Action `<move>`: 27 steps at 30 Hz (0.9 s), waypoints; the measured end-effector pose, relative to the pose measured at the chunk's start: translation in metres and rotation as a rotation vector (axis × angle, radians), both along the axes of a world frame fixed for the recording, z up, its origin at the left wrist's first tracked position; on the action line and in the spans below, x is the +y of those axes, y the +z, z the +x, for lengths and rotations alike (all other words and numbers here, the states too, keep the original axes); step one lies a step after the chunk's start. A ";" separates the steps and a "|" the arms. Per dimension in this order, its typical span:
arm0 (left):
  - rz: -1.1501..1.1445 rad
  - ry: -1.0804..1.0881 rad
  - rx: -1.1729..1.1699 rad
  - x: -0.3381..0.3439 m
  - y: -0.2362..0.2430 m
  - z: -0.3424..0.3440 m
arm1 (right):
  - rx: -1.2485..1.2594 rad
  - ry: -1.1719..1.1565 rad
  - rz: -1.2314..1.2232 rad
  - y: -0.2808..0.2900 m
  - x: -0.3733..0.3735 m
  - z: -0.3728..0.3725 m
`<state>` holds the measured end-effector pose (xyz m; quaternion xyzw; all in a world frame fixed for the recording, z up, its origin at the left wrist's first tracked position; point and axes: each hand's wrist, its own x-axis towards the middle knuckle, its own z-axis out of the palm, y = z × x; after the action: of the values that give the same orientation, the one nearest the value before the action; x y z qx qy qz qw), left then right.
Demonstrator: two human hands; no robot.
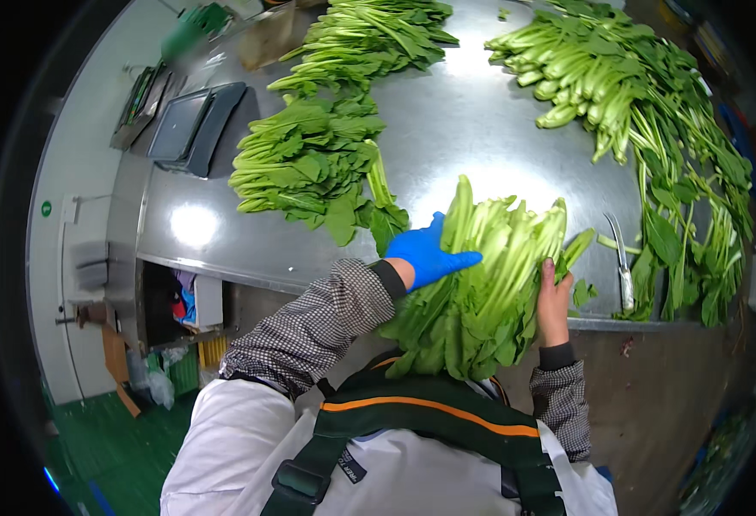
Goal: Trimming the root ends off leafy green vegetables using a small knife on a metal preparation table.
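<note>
A large bunch of leafy greens (494, 275) with pale green stalks is at the near edge of the metal table, stalk ends pointing away from me and leaves hanging toward my apron. My left hand (429, 254), in a blue glove, grips its left side with the thumb laid across the leaves; the other fingers are partly hidden. On the right side my bare right hand (553, 305) is closed around the stalks and leaves, its thumb pointing up. A knife (624, 279) with a curved blade and pale handle lies just right of that hand.
Stacked greens (309, 159) lie on the left of the metal table (472, 112), with another pile (373, 39) behind. A long heap of greens (593, 73) runs down the right side. A grey device with a flat top (193, 129) stands at the left edge. Below is an open shelf (161, 301).
</note>
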<state>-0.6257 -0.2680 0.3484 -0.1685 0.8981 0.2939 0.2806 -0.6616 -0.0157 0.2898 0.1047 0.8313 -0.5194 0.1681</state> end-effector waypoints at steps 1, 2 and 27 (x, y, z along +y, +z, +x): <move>0.077 0.015 0.041 0.001 -0.002 0.001 | -0.007 -0.035 -0.010 -0.001 -0.003 -0.001; 0.070 0.034 0.043 -0.001 -0.008 0.000 | -0.013 -0.070 -0.020 -0.001 -0.006 -0.002; 1.293 0.509 0.146 0.041 -0.029 -0.021 | -0.266 -0.036 -0.838 -0.013 -0.020 -0.029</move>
<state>-0.6469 -0.2269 0.3198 -0.1525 0.4921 0.8366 0.1860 -0.6904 -0.0357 0.2771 0.1081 0.5180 -0.7965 0.2926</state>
